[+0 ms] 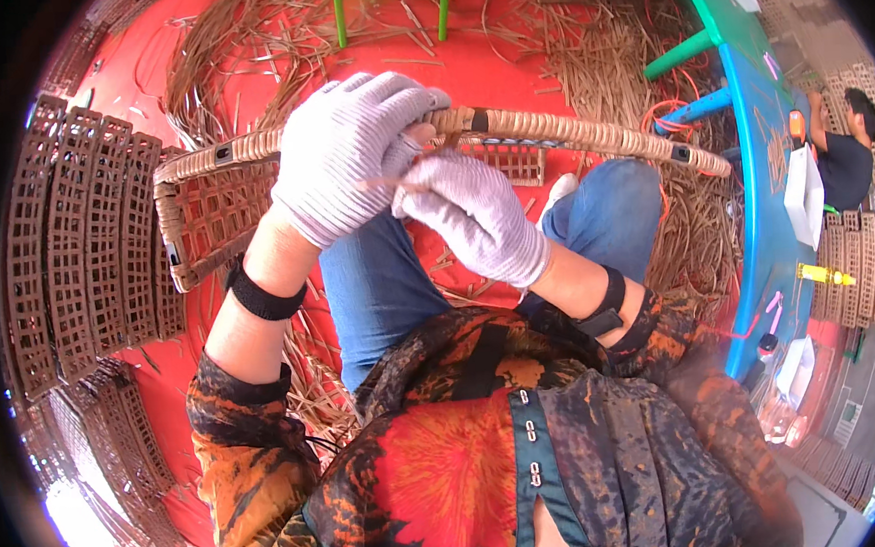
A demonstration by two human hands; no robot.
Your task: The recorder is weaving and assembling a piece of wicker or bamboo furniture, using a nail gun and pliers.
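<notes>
"Where's that woven basket (549, 128) of yours?"
"Left of the blue table (759, 214), by my jeans (609, 213), the right end of its wrapped rim (630, 141) nearest the table."
"And your fingers?"
"My gloved left hand (350, 158) curls over the rim, grasping it. My gloved right hand (474, 216), closer to the table, has its fingers pinched on a thin brown strip (397, 184), though that spot is blurred."
"What's around you?"
"Loose brown strips (611, 72) litter the red floor (169, 390) left of the table; stacked lattice panels (86, 255) stand farther left of it."
</notes>
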